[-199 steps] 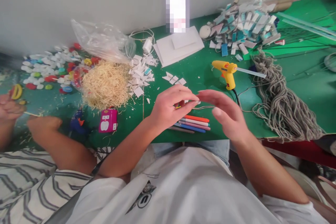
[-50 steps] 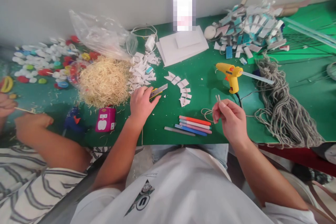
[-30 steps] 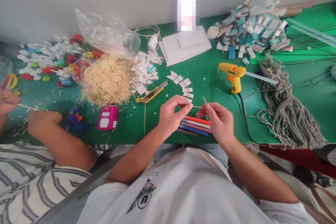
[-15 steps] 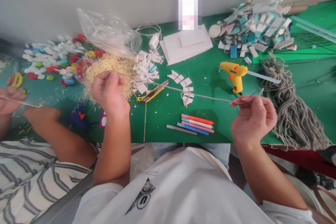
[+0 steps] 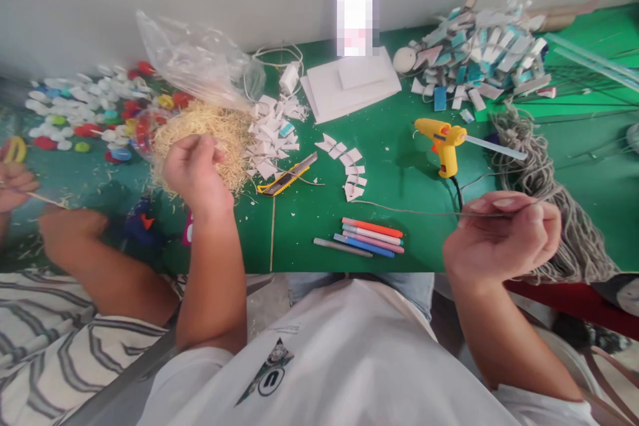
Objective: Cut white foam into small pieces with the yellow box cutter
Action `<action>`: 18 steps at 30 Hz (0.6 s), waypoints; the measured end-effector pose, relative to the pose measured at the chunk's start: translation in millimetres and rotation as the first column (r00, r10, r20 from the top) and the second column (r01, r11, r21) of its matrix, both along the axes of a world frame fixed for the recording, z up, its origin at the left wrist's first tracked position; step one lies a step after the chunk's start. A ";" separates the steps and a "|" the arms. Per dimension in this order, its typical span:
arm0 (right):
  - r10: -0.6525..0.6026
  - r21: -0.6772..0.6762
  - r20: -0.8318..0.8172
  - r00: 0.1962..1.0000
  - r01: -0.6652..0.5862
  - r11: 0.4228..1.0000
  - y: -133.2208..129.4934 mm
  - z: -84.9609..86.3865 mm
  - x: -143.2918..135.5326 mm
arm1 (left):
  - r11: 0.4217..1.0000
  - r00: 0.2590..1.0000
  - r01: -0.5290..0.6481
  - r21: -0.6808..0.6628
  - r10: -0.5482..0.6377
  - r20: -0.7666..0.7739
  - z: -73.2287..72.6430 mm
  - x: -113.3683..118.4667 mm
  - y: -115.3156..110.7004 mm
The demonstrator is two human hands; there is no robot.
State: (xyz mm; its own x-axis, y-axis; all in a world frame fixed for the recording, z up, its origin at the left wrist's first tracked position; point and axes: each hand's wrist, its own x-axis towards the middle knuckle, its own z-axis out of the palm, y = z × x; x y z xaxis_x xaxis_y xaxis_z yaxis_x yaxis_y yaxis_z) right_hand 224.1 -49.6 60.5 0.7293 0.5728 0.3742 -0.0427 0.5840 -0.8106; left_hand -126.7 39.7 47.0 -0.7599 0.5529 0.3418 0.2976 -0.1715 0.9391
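Note:
My right hand [image 5: 502, 236], its fingers pinched closed, holds a thin grey cord [image 5: 409, 211]. That strand runs left to the lower end of a curved row of white paper pieces [image 5: 355, 170]. Over the straw pile [image 5: 224, 126], my left hand [image 5: 197, 170] is closed with curled fingers. A short length of grey cord [image 5: 304, 180] trails from its side, passes over the yellow utility knife [image 5: 288, 175] and ends loose; its hold inside the fingers is partly hidden. A bundle of grey yarn [image 5: 564, 213] lies beside my right hand.
A yellow glue gun [image 5: 442, 140] with a glue stick stands in front of my right hand. Several markers [image 5: 372, 233] lie near the front edge. White boards [image 5: 352, 86], cut scraps [image 5: 492, 53] and bottle caps [image 5: 74, 106] line the back. A co-worker's hand [image 5: 17, 180] is at far left.
The cord stretched between my hands now shows as two separate strands. My right hand has moved right and slightly toward me; my left hand stays nearly in place.

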 end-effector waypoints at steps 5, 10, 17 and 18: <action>0.270 -0.155 0.102 0.957 -0.253 0.955 -12.0 -0.3 -14.8 | 0.994 0.912 -0.009 -0.113 -0.038 -0.409 1.2 6.7 -10.2; 0.679 -0.550 0.265 0.685 -0.471 0.690 -21.0 -8.7 -33.8 | 0.821 0.712 0.562 -0.099 -0.541 -0.447 12.6 95.5 -62.4; 0.566 -0.442 0.684 0.461 -0.355 0.824 -17.8 -22.9 -37.8 | 0.588 0.592 0.805 -0.078 -0.792 0.148 -3.4 163.5 -103.3; 0.559 -0.435 0.700 0.444 -0.355 0.827 -17.9 -24.3 -37.4 | 0.605 0.603 0.794 -0.051 -0.777 0.181 -7.6 165.0 -105.7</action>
